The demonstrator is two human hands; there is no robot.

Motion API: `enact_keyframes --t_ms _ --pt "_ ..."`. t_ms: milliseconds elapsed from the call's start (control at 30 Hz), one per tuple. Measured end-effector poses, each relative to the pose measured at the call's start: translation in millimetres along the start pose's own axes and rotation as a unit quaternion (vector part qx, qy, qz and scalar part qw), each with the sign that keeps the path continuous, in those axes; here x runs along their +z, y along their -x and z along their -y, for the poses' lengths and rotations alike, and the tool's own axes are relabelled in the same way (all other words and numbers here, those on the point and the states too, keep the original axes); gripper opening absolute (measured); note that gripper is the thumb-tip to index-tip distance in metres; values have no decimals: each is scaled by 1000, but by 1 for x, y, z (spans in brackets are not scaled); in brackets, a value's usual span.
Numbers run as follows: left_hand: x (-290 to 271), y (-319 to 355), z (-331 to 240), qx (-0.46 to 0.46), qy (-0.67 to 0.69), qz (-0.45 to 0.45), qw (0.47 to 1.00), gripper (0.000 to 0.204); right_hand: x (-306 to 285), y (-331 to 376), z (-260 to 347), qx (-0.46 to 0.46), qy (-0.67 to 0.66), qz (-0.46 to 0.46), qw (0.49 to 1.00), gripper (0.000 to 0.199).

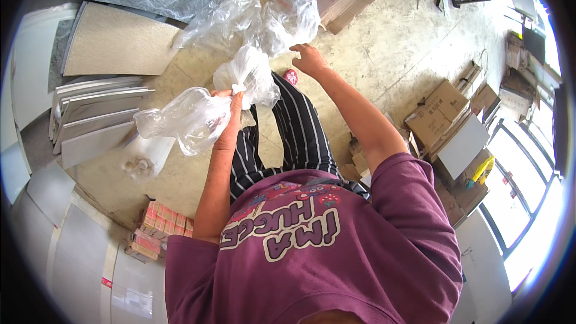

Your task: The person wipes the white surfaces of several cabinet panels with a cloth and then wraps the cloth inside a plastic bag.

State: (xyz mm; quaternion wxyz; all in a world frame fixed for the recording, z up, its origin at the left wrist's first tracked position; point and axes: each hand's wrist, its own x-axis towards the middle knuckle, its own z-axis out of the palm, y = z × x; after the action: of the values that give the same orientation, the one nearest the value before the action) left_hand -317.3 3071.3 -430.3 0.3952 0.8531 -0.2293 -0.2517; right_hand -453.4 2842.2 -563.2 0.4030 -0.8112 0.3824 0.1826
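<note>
Film (276, 30) lies at ten o'clock from nearer right hand (309, 60), whose half-curled grip's hold I cannot tell, while left hand (229, 118) clenches bunched plastic (247, 72).

Site: a storeroom or warehouse, apparently for tile or slab stock. Evidence: a tan slab (120, 39) leaning at upper left; a row of grey slabs (99, 123) stacked on edge below it; large pale panels (78, 243) at lower left; cardboard cartons (438, 114) piled at right; worn, stained bare floor (408, 54).
</note>
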Motion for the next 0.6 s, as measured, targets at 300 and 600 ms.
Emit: enact_keyframes --t_ms 300,600 --pt "55 -28 82 -61 115 -42 991 19 73 -77 -36 27 67 42 996 48" --pt "87 -66 136 -4 78 -57 995 18 135 -154 -59 125 162 82 975 50"
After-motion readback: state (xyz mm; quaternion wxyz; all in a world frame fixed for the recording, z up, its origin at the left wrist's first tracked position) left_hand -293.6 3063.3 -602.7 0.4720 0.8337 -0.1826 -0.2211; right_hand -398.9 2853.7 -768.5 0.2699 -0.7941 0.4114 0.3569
